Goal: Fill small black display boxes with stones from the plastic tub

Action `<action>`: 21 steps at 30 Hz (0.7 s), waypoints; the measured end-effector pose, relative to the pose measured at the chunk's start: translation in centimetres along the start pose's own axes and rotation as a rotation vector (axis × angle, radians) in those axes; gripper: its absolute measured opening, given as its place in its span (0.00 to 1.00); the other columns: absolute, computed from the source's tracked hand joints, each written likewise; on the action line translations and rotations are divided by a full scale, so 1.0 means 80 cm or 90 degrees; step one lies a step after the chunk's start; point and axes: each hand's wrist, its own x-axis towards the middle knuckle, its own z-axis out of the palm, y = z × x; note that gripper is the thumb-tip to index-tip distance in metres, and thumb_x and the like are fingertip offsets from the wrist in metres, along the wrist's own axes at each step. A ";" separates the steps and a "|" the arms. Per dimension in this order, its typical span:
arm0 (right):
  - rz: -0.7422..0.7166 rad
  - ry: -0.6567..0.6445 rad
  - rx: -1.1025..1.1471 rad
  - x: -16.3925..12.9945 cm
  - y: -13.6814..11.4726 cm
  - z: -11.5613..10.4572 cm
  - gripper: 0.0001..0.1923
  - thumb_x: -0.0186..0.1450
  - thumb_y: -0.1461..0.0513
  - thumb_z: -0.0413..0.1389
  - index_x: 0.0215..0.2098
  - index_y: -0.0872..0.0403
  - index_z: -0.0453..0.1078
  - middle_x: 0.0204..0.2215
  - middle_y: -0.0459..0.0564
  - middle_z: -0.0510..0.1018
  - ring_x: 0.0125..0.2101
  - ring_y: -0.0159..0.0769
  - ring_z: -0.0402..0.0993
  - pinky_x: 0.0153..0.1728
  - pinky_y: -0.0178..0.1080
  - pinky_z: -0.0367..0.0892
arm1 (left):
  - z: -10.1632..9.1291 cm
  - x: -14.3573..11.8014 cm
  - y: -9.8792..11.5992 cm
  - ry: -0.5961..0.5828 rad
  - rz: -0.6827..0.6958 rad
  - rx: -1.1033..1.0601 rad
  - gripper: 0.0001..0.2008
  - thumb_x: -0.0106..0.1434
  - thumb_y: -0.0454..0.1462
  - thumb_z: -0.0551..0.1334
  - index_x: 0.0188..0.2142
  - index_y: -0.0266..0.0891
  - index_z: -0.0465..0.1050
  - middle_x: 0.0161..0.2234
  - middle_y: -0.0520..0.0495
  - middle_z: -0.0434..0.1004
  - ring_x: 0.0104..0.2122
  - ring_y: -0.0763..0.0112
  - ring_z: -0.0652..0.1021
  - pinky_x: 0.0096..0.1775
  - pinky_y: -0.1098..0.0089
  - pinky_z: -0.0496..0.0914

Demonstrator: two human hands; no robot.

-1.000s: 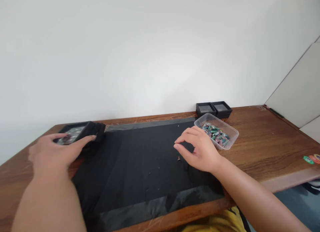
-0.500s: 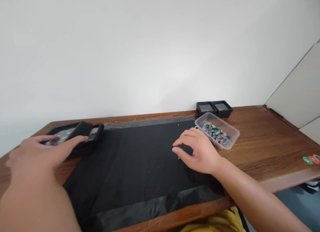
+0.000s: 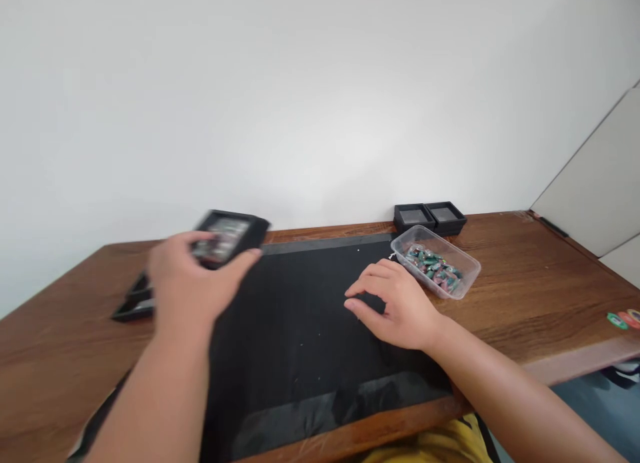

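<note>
Left grip (image 3: 193,283) clasping black display box (image 3: 227,236) — lifted, right grip (image 3: 395,306) loosely spread, fingertips on black mat (image 3: 300,330)

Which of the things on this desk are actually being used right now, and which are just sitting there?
In use:
left hand, holding a black box off the desk
right hand, resting on the black mat

Lying about:
clear tub of coloured stones
two small black boxes by the wall
dark tray at left
round tokens at right
</note>
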 end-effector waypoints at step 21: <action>-0.011 -0.019 0.007 -0.002 0.001 0.001 0.07 0.71 0.59 0.58 0.39 0.53 0.76 0.35 0.50 0.82 0.35 0.37 0.73 0.42 0.43 0.66 | 0.004 -0.024 0.033 -0.279 -0.109 0.216 0.47 0.58 0.59 0.55 0.62 0.21 0.58 0.62 0.13 0.62 0.63 0.26 0.64 0.57 0.40 0.65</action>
